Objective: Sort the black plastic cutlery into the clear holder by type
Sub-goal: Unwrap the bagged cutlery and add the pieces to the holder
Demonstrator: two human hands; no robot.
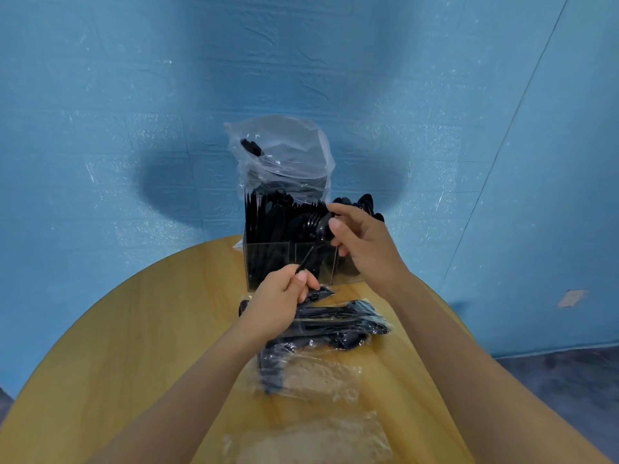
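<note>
Both hands are holding one spoon: left grip pinching its handle, right grip pinching its bowl, near the holder.

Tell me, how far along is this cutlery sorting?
Well under way, I'd say. The clear holder already stands packed with black cutlery. In hand: both the left hand and the right hand hold one spoon, its bowl up by the holder. Left: wrapped packs on the table, and a plastic bag behind with more inside.
</note>
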